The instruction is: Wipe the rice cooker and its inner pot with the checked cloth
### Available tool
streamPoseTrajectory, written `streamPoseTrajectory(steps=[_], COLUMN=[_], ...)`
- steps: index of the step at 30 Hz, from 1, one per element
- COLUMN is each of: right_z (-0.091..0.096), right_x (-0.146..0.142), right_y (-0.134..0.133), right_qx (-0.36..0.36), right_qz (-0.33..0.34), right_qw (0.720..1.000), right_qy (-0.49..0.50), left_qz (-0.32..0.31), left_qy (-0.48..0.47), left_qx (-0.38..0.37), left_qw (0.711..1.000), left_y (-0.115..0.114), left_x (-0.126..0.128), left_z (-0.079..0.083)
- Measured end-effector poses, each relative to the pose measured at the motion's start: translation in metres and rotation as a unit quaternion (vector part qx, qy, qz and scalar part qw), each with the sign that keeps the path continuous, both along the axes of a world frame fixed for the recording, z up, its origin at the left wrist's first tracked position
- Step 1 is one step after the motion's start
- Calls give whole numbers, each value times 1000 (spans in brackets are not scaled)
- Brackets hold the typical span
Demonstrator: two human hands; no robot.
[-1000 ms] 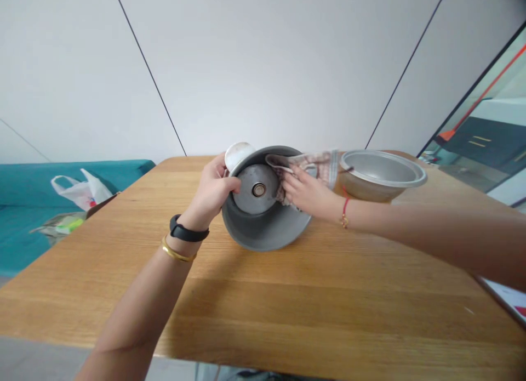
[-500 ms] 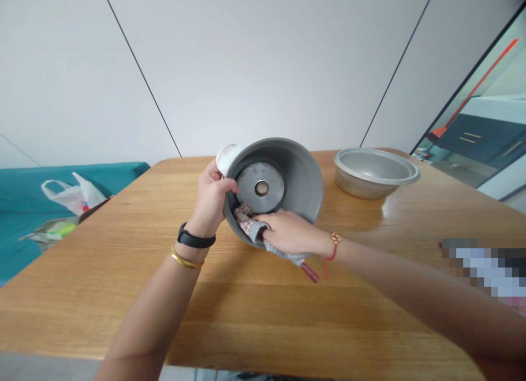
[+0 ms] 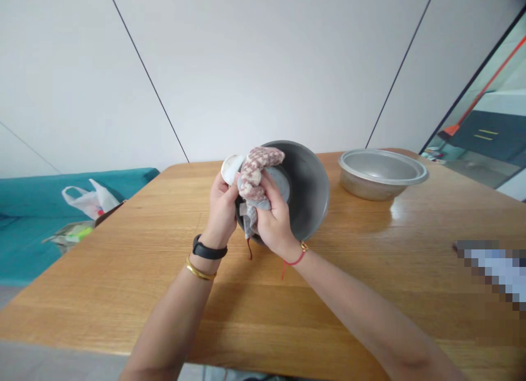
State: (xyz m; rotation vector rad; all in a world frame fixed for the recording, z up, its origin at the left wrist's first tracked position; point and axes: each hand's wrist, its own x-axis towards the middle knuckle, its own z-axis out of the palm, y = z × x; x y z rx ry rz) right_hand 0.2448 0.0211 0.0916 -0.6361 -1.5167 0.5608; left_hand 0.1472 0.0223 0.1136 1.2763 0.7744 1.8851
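Note:
A grey rice cooker body [image 3: 314,189] lies tipped on the wooden table, its open mouth toward me. Inside it, the round heating plate [image 3: 282,185] is partly hidden by a patterned cloth [image 3: 257,170]. My right hand [image 3: 274,219] is closed around this bunched red-and-white and grey cloth, at the left part of the cooker's mouth. Closed at the cooker's left rim, my left hand [image 3: 224,208] grips it beside a white rounded part [image 3: 231,168]. Its thumb is close to the cloth; whether they touch is hard to tell.
To the right on the table [image 3: 349,293] stands a metal basin [image 3: 365,189]. A pixelated object [image 3: 497,268] lies at the right edge. Beyond the table's left side, a teal sofa [image 3: 24,211] carries a white plastic bag [image 3: 92,200]. A pale wall rises behind the table.
My right hand has lifted the cloth from the cooker's lower inside wall up to its left rim. The left hand stays on the cooker. The view has shifted slightly.

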Motion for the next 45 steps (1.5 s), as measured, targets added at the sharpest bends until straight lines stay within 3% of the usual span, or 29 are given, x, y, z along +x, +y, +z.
streamPoseTrajectory(steps=[4,7,9,13,15,18,21,24,26,28,29,32,35,37,39,43,45], right_z=[19,39,48,37,22,6,3,-1,-6,-10,-10,5,20,19,12,4,10], right_x=[15,28,43,80,89,78,38,-1,-11,-6,1,29,55,65,67,62,63], right_y=[8,26,40,49,44,37,44,51,49,45,43,44,52,54,51,44,45], right_qx=[94,138,141,64,39,12,-40,-75,-56,-13,13,96,146,136,119,156,162], right_qz=[-165,-160,-182,-313,-331,-310,-246,-90,36,99,92,-46,-190,-234,-205,-32,-38], right_qw=[969,931,912,894,893,920,964,993,997,978,961,892,835,816,802,760,752], right_qy=[-159,-296,-338,-313,-304,-239,-97,3,-48,-183,-261,-440,-495,-511,-548,-631,-638], left_qz=[-8,-4,-6,16,27,31,15,12,26,33,30,20,18,14,15,33,36], left_qy=[0,-5,-12,-40,-51,-54,-45,-48,-60,-68,-70,-74,-76,-73,-70,-63,-56], left_qx=[3,-1,-8,-19,-21,-23,-19,-8,-9,-18,-22,-24,-36,-43,-36,-19,-18], left_qw=[1000,1000,1000,999,998,998,999,999,998,997,997,997,996,996,997,997,998], left_y=[0,1,2,4,4,3,3,5,7,8,9,9,7,6,7,10,10], left_x=[5,5,4,1,2,7,13,14,11,7,5,0,0,1,3,8,11], left_z=[-1,0,1,3,4,4,4,4,4,4,4,3,3,3,3,5,6])
